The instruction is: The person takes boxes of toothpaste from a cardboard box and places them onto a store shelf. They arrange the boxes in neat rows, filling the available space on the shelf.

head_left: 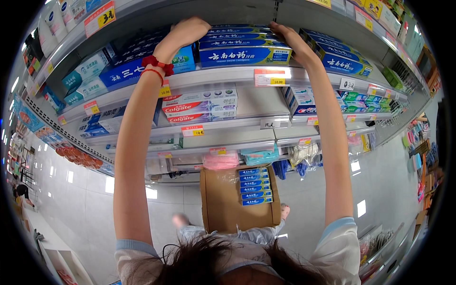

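A stepped row of blue toothpaste boxes (244, 55) lies on the upper shelf in front of me, between my two hands. At its left end my left hand (189, 29) is bent in against the boxes, its fingertips mostly hidden. My right hand (290, 39) holds the right end, with its fingers laid along the box ends. Both arms are stretched far forward, and a red band (156, 66) circles my left wrist. Below, an open cardboard box (223, 204) holds several more blue toothpaste boxes (255, 186), lined up along its right side.
Other toothpaste boxes (343, 54) stand right of the row, with teal cartons (88, 78) farther left. Price tags line the shelf edge (228, 77). Red and white cartons (199, 105) fill part of the shelf below. Pink packs (220, 160) hang beneath, above the tiled floor (85, 190).
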Action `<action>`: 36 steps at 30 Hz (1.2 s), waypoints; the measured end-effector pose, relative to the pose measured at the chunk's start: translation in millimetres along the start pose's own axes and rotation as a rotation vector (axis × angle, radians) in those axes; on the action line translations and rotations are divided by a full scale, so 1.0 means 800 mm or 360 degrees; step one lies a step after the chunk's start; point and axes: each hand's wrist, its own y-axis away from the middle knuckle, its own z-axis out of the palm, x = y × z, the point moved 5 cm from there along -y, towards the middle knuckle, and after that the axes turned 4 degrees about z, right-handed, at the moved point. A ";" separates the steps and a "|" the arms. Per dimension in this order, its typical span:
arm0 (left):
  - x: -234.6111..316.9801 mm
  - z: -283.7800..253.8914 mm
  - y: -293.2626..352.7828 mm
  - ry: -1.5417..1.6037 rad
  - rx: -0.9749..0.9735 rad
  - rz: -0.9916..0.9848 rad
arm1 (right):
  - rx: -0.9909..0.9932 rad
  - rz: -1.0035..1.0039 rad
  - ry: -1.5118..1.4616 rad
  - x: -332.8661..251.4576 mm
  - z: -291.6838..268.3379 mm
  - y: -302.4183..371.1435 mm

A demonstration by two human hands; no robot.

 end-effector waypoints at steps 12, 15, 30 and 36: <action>0.011 0.002 0.016 -0.0072 -0.0193 -0.0161 | -0.0102 0.0039 0.0000 0.001 0.002 0.002; 0.025 -0.002 0.017 -0.0220 -0.0294 -0.0130 | -0.0043 0.0047 -0.0009 0.010 -0.006 -0.006; 0.003 -0.009 0.009 0.0117 0.0016 -0.0184 | -0.0105 0.0088 0.0097 0.007 -0.005 -0.002; 0.004 -0.022 0.022 0.0089 0.0326 -0.0019 | -0.0166 0.0026 0.0031 0.005 0.000 -0.005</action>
